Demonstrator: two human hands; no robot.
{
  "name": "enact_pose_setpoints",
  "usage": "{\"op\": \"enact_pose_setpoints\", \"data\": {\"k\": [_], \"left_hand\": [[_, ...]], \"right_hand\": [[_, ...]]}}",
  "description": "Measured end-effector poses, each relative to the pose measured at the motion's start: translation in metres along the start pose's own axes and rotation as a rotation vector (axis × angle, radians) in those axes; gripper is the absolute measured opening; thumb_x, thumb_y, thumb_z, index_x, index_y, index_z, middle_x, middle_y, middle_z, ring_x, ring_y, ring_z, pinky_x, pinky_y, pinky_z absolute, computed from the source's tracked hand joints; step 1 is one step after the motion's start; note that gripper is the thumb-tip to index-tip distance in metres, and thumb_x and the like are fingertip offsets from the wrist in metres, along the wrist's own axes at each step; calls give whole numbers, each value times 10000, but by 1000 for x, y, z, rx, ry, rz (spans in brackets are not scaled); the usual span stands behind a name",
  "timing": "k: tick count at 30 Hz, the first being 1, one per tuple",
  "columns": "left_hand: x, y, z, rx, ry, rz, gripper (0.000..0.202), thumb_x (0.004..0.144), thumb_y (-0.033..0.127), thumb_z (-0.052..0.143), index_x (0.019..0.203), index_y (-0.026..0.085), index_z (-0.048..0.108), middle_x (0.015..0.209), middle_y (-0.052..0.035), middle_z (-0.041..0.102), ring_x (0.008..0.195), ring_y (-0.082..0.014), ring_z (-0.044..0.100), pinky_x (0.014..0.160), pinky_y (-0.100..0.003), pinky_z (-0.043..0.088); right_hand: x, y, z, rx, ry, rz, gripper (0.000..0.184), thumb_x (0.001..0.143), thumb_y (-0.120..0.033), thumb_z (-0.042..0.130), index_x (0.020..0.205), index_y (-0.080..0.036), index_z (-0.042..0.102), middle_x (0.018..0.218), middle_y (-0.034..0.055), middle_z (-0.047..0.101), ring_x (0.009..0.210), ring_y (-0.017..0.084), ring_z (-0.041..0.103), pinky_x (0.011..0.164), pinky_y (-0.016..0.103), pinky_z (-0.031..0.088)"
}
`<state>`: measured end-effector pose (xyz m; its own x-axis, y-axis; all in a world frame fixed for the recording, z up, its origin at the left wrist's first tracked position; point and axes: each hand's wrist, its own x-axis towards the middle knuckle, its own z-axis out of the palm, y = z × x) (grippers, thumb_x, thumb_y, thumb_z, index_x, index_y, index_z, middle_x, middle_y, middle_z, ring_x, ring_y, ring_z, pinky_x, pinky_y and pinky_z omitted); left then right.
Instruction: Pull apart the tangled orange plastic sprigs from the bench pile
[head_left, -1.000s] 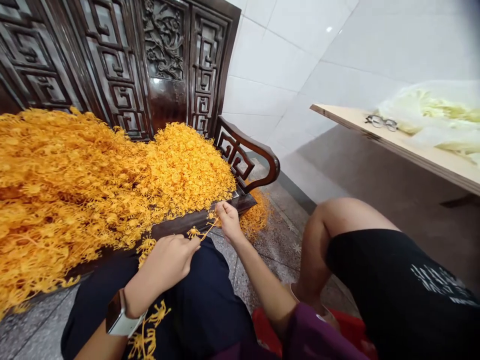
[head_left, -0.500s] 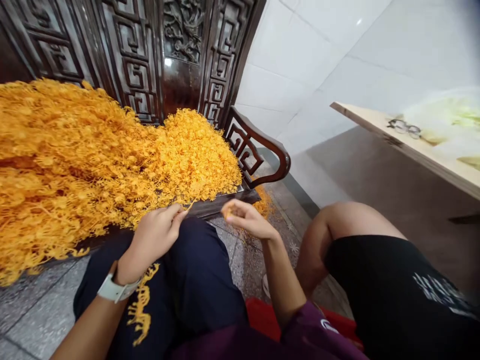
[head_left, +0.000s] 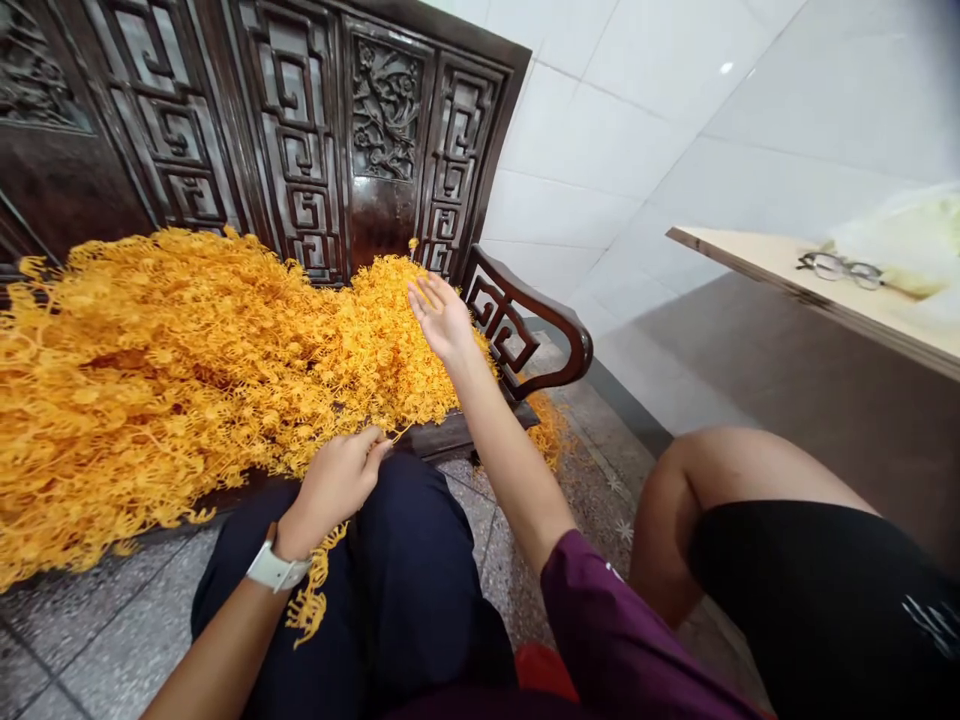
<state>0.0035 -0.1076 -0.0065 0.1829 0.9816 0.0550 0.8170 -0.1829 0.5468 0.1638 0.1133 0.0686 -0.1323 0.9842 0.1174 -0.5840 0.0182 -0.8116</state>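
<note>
My left hand [head_left: 346, 480] is closed in a pinch over my thigh. A thin yellow strand [head_left: 402, 434] pokes out past its fingertips. Below the wrist, a length of curly yellow pieces [head_left: 311, 600] lies on my dark trousers; whether it joins the pinched strand is hidden. My right hand [head_left: 444, 318] is stretched out over the right end of a big heap of orange-yellow curly pieces [head_left: 225, 340], fingers spread and nothing in them. Just beyond its fingertips, one small yellow piece [head_left: 413, 244] shows above the heap, seemingly in the air.
The heap covers the seat of a dark carved wooden bench [head_left: 382, 215] with a curved armrest [head_left: 574, 350]. More orange bits [head_left: 551, 430] lie on the floor. To the right are another person's bare knee [head_left: 720, 470] and a wooden tabletop [head_left: 750, 262] bearing glasses [head_left: 840, 270].
My right hand has moved forward and up from near my knee to over the heap, and its curled fingers have spread. My left hand keeps its pinch. The view has shifted a little.
</note>
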Motion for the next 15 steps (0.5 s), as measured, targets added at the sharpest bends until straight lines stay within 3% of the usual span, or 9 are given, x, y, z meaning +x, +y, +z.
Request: {"op": "enact_pose_setpoints", "data": {"k": [3,6,9,12,15], "left_hand": [[0,-1,1,-8,18,-14,271,1087,345,425,907,220,584,750,-29,668,731,-240,647,658,-321,273],[1,-1,2,-71,82,-40,288,1082,379,433,935,226,627,772,-21,694,700,-220,644,642,-313,289],[0,-2,2,-166,167,-36,301,1066,427,466,954,240,673,789,-4,718,652,-195,629,634,-301,321],[0,-2,3,-229,221,14,306,1049,454,492,959,245,695,792,6,727,644,-182,633,641,-289,358],[0,-1,6,-256,213,56,310,1051,457,494,949,249,700,761,14,716,659,-176,648,632,-279,368]], "right_hand": [[-15,11,-5,-158,-56,-2,164,886,-211,690,1044,-201,646,1057,59,669,922,138,635,863,290,554],[-56,15,-20,-497,-134,-69,177,921,-363,702,947,-189,688,941,43,657,825,137,579,743,269,485],[-94,19,-34,-730,-350,-48,325,952,-493,666,888,-176,696,874,24,626,807,142,554,715,269,430],[-118,23,-46,-698,-474,89,377,883,-511,761,792,-166,640,746,-21,532,700,116,468,653,262,366],[-131,27,-59,-621,-371,122,456,839,-547,795,733,-181,544,633,-56,423,591,91,355,566,259,284]]}}
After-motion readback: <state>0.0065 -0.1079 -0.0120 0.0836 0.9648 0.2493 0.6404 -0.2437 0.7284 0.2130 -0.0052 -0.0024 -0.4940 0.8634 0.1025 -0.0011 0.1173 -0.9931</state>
